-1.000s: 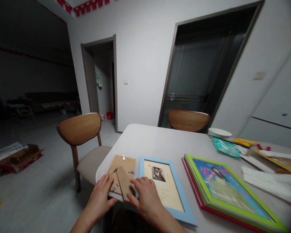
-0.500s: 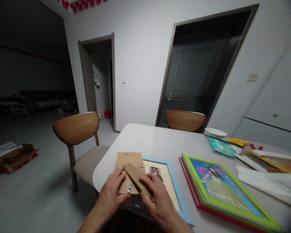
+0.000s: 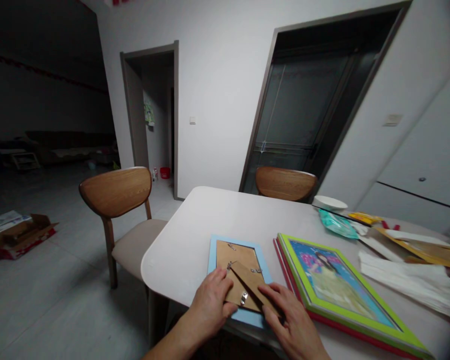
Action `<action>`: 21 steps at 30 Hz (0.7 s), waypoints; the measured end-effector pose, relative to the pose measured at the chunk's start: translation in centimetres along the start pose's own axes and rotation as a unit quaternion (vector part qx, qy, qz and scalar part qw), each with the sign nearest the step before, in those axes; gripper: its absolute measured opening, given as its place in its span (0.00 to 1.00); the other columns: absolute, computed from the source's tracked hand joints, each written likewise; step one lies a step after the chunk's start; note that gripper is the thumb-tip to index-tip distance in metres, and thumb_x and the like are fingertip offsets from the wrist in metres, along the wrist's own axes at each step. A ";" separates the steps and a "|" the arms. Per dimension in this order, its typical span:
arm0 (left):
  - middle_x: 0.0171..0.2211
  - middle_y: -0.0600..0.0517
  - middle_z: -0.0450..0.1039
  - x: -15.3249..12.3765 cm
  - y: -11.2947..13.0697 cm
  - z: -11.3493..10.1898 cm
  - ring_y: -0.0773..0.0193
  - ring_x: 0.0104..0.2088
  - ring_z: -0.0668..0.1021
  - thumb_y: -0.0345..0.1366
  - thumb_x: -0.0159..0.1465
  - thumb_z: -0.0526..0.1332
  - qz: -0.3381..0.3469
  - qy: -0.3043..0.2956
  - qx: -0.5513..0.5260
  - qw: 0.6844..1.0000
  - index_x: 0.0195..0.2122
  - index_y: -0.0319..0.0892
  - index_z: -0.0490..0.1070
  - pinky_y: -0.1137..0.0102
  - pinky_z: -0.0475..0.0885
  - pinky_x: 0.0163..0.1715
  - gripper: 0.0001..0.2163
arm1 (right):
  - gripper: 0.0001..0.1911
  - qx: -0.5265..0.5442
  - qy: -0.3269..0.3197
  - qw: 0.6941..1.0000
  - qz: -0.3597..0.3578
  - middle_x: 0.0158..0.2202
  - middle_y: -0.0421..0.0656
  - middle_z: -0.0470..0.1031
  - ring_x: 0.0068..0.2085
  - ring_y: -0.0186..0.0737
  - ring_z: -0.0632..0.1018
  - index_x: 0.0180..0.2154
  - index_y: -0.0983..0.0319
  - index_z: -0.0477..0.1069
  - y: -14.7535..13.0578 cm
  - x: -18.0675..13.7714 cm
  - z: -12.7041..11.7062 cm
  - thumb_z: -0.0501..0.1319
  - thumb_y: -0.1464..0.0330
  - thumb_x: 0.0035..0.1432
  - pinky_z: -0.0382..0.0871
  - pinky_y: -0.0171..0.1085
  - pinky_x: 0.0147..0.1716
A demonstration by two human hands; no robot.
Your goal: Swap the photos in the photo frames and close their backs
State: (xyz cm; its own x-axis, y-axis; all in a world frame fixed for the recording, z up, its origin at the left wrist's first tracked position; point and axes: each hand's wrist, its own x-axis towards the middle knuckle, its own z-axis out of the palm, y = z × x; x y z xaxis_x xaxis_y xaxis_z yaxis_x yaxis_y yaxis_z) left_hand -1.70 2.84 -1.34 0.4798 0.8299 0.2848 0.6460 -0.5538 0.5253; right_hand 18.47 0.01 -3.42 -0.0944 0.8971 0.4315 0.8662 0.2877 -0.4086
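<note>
A brown backing board (image 3: 243, 251) with metal clips and a fold-out stand leg (image 3: 249, 280) lies over the opening of a light blue picture frame (image 3: 213, 250). My left hand (image 3: 212, 300) grips the board's lower left edge, thumb at the near side and fingers on top. With fingers and thumb closed on the lower part of the stand leg, my right hand (image 3: 290, 315) sits at the board's lower right. The photo and mat inside the frame are covered by the board. Just right of my right hand lies a green picture frame (image 3: 339, 285) on top of a red frame (image 3: 281, 260).
The white table (image 3: 225, 210) carries a white dish (image 3: 329, 202), a teal packet (image 3: 337, 223), white paper (image 3: 408, 280) and brown packaging (image 3: 420, 247) at the right. Wooden chairs (image 3: 116, 192) stand at its left and far sides. A cardboard box (image 3: 18, 235) lies on the floor.
Both hands have moved right with the backing board, from the blue frame's left side to over its opening. The mat and photo, visible before, are now covered.
</note>
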 end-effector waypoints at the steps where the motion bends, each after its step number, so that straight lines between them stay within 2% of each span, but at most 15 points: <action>1: 0.51 0.44 0.61 0.0 0.0 0.0 0.56 0.52 0.62 0.33 0.51 0.62 -0.001 -0.008 0.007 1.000 0.40 0.40 0.66 0.63 0.55 0.53 0.15 | 0.19 -0.005 0.005 1.000 -0.005 0.42 0.50 0.68 0.44 0.44 0.70 0.41 0.61 0.69 0.1 -0.1 0.1 0.52 0.62 0.49 0.65 0.44 0.43; 5: 0.51 0.46 0.61 -0.2 0.2 -0.2 0.56 0.52 0.62 0.35 0.55 0.59 -0.001 -0.039 0.028 0.999 0.42 0.42 0.64 0.58 0.53 0.53 0.13 | 0.17 -0.026 0.019 0.999 -0.023 0.42 0.49 0.68 0.44 0.44 0.70 0.41 0.60 0.69 0.4 -0.5 0.7 0.53 0.63 0.49 0.65 0.44 0.43; 9: 0.52 0.47 0.60 -0.3 0.3 -0.6 0.59 0.53 0.61 0.34 0.57 0.56 -0.002 -0.050 0.046 0.998 0.43 0.42 0.63 0.59 0.52 0.53 0.12 | 0.17 -0.052 0.029 0.997 -0.045 0.41 0.48 0.68 0.43 0.44 0.69 0.42 0.59 0.68 0.4 -0.8 1.2 0.54 0.65 0.48 0.64 0.44 0.42; 16: 0.50 0.48 0.62 0.1 0.3 -0.5 0.60 0.52 0.62 0.31 0.58 0.52 -0.013 -0.047 0.066 0.997 0.36 0.42 0.66 0.60 0.52 0.53 0.06 | 0.16 -0.065 0.002 0.997 -0.052 0.40 0.48 0.68 0.42 0.43 0.68 0.41 0.60 0.69 -0.4 0.0 1.0 0.53 0.66 0.49 0.64 0.43 0.41; 19: 0.51 0.47 0.60 -0.3 0.2 -0.4 0.59 0.53 0.60 0.34 0.57 0.55 -0.013 -0.044 0.042 0.998 0.37 0.42 0.65 0.59 0.50 0.53 0.07 | 0.15 -0.054 -0.023 0.997 -0.053 0.40 0.48 0.67 0.42 0.43 0.68 0.41 0.60 0.69 -0.7 0.2 0.4 0.52 0.66 0.51 0.63 0.42 0.42; 21: 0.53 0.45 0.57 -0.7 0.1 -0.4 0.56 0.55 0.58 0.38 0.52 0.61 -0.007 -0.044 0.024 0.999 0.38 0.41 0.64 0.57 0.48 0.54 0.13 | 0.15 -0.052 -0.036 0.997 -0.044 0.40 0.49 0.67 0.43 0.42 0.67 0.40 0.61 0.69 -0.8 0.7 0.1 0.51 0.65 0.52 0.62 0.41 0.43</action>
State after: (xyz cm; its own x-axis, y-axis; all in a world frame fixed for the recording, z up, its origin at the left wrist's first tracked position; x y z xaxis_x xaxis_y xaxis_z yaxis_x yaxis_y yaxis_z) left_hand -2.23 2.25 -1.22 0.5196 0.8296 0.2045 0.6796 -0.5464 0.4894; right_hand 17.64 0.38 -2.86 -0.2047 0.8927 0.4015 0.8987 0.3339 -0.2842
